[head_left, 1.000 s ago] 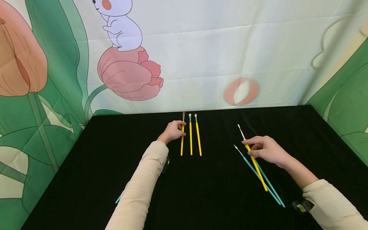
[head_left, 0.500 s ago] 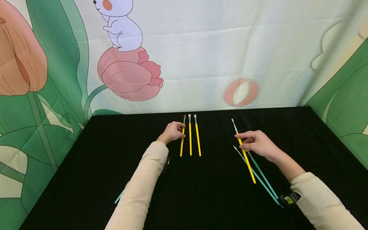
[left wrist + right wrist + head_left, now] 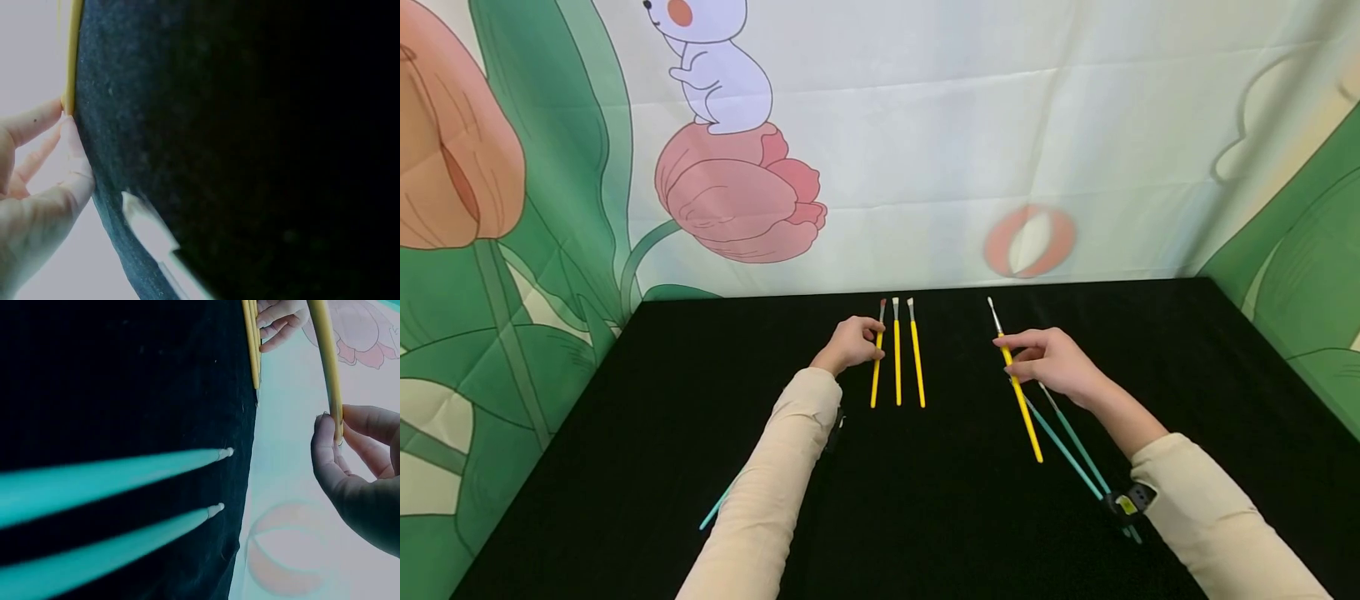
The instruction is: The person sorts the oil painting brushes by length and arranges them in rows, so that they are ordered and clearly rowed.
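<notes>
My left hand [image 3: 852, 342] pinches the leftmost yellow paintbrush [image 3: 876, 387], which has a reddish tip, on the black table. Just right of it lie two more yellow paintbrushes [image 3: 898, 367] with pale flat bristles, side by side. Between thumb and fingertips my right hand [image 3: 1052, 362] holds another yellow paintbrush [image 3: 1028, 425], slanted, its white tip pointing away. The right wrist view shows that brush raised over the table. Two teal paintbrushes [image 3: 1063, 442] lie beneath the right hand, partly hidden by its wrist.
Another teal paintbrush [image 3: 711, 512] sticks out from under the left sleeve; a pale bristle tip [image 3: 150, 228] shows in the left wrist view. Black cloth covers the table [image 3: 955, 517]. Behind its far edge hangs a printed curtain [image 3: 910, 167] with tulips and a white animal.
My right hand has carried its yellow paintbrush left and farther away, toward the row of three. The left hand stays in place, still pinching the leftmost brush, whose tip has shifted slightly right.
</notes>
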`<state>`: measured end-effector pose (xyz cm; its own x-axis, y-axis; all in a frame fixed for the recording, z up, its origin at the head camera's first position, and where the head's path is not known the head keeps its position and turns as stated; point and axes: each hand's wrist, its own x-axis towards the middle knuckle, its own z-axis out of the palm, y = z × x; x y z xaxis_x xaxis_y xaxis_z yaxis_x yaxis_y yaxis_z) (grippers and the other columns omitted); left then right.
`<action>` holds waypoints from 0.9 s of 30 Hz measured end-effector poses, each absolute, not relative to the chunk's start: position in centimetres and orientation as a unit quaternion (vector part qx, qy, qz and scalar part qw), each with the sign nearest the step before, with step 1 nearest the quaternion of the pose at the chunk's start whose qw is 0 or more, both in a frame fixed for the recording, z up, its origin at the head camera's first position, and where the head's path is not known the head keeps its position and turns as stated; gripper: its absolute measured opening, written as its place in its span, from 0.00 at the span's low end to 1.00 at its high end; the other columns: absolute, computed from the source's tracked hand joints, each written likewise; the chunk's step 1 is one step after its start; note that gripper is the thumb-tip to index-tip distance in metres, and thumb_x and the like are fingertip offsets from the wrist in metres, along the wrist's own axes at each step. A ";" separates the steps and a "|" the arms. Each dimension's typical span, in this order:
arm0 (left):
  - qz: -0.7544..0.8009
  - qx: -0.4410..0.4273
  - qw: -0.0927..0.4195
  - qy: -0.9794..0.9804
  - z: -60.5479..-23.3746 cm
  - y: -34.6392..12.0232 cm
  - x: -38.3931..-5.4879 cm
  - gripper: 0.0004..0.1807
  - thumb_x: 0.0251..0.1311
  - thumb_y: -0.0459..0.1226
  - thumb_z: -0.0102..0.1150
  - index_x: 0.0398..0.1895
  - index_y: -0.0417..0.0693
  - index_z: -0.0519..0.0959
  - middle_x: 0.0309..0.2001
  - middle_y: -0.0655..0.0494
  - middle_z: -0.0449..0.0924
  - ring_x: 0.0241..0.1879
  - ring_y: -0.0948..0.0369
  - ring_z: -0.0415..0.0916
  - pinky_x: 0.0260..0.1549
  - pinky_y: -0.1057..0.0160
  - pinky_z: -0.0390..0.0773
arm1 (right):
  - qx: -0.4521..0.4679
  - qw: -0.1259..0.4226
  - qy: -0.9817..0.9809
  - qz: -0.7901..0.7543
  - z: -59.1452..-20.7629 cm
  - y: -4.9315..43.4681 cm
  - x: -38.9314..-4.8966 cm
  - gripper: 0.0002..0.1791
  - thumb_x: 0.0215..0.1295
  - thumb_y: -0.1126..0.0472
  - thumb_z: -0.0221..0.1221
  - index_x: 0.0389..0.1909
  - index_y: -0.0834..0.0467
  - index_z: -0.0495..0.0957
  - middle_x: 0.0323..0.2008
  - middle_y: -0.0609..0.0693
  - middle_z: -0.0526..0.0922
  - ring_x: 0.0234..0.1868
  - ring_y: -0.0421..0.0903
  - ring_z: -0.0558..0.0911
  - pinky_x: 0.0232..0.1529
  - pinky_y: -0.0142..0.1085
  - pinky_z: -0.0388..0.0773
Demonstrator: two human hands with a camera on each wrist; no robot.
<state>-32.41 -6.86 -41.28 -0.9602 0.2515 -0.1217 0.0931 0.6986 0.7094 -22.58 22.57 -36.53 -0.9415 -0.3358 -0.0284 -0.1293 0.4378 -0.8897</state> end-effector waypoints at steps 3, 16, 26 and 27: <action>0.378 0.093 0.105 0.915 -41.3 -6.9 -32.4 0.24 0.48 0.27 0.63 0.53 0.41 0.75 0.46 0.42 0.72 0.44 0.52 0.69 0.40 0.60 0.75 | -0.137 0.097 0.844 -0.510 -36.5 22.1 -22.9 0.23 0.57 0.74 0.55 0.56 0.69 0.70 0.44 0.69 0.75 0.38 0.56 0.79 0.40 0.46 0.77; 0.371 0.095 0.098 0.918 -41.5 -7.0 -32.5 0.24 0.47 0.27 0.64 0.52 0.41 0.75 0.43 0.43 0.72 0.43 0.52 0.69 0.40 0.60 0.75 | -0.128 0.093 0.842 -0.516 -36.9 20.7 -24.4 0.22 0.57 0.74 0.55 0.55 0.68 0.71 0.47 0.69 0.74 0.36 0.50 0.80 0.37 0.40 0.79; 0.369 0.096 0.098 0.919 -41.4 -6.7 -32.4 0.24 0.48 0.27 0.63 0.52 0.41 0.75 0.44 0.43 0.72 0.44 0.52 0.69 0.41 0.60 0.75 | -0.120 0.091 0.839 -0.523 -37.0 19.9 -25.4 0.22 0.56 0.75 0.55 0.55 0.69 0.71 0.50 0.70 0.73 0.42 0.62 0.77 0.38 0.40 0.79; 0.369 0.095 0.098 0.919 -41.4 -6.7 -32.4 0.24 0.48 0.27 0.63 0.52 0.41 0.75 0.44 0.43 0.72 0.44 0.52 0.69 0.41 0.60 0.75 | -0.119 0.090 0.839 -0.523 -37.0 19.8 -25.5 0.22 0.56 0.75 0.55 0.54 0.69 0.71 0.50 0.69 0.73 0.42 0.62 0.77 0.37 0.40 0.79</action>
